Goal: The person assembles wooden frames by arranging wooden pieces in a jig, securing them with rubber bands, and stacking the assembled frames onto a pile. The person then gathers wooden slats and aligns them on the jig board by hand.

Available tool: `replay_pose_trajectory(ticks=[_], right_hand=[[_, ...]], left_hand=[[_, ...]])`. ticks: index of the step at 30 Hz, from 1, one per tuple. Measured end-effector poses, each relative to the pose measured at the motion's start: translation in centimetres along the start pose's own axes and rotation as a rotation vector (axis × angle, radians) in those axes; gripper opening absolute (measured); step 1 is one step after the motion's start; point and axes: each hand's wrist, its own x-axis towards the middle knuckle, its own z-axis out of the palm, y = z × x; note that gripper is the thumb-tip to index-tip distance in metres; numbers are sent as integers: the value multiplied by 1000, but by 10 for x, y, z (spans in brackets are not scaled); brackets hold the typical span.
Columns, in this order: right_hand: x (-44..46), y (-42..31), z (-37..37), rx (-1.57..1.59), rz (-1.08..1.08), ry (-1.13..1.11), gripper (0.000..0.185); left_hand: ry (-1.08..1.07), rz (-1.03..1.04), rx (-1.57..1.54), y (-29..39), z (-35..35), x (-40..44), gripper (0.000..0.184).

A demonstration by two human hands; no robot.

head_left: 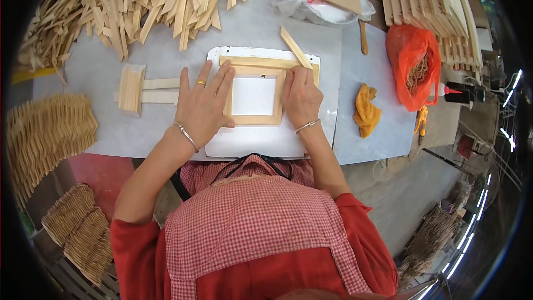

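A small square wooden frame [255,120] lies flat on a white board [244,141], its top edge along a wooden strip [250,61] fixed there. My left hand [202,103] rests with fingers spread over the frame's left side, thumb by the lower left corner. My right hand [302,97] is closed at the right side, its fingertips pinching that edge near the upper right corner. Whether anything small is inside those fingers is hidden. Just above the right hand, a loose mitred wood strip [294,46] lies slanted across the board's top edge.
Loose wood strips [161,0] are heaped at the back left. Left of the board is a small stack of wood pieces [131,90]. On the right are a yellow cloth [367,110], a red plastic bag [413,61] and a glue bottle [447,91]. Wavy wooden stacks [53,133] stand far left.
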Motion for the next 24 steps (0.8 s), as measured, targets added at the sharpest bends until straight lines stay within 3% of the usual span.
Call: replay_pose_trajectory(ticks=[4, 6, 7, 9, 10, 13, 15, 20, 22, 24], right_hand=[[8, 2, 2, 12, 13, 30, 6], [14, 8, -2, 310, 125, -47, 3], [17, 10, -7, 309, 126, -46, 3], [24, 11, -17, 608, 491, -362, 11], [22, 11, -17, 607, 489, -357, 11], [10, 9, -19, 705, 404, -320, 22], [2, 3, -24, 500, 93, -182, 26], [-4, 0, -29, 334, -141, -161, 33], [-1, 2, -29, -17, -385, -219, 38], [5, 0, -32, -65, -488, -236, 39]], left_hand=[[20, 13, -30, -2, 0, -1, 100], [24, 18, -33, -3, 1, -1, 101], [30, 24, -35, -4, 2, -1, 101], [47, 33, -40, -5, 3, -2, 105], [61, 36, -46, -6, 3, -2, 109], [98, 80, -83, -12, 5, -3, 110], [139, 98, -116, -15, 10, -4, 109], [186, 162, -182, -19, 20, -12, 104], [249, 234, -202, -23, 27, -16, 95], [274, 247, -189, -24, 28, -19, 90]])
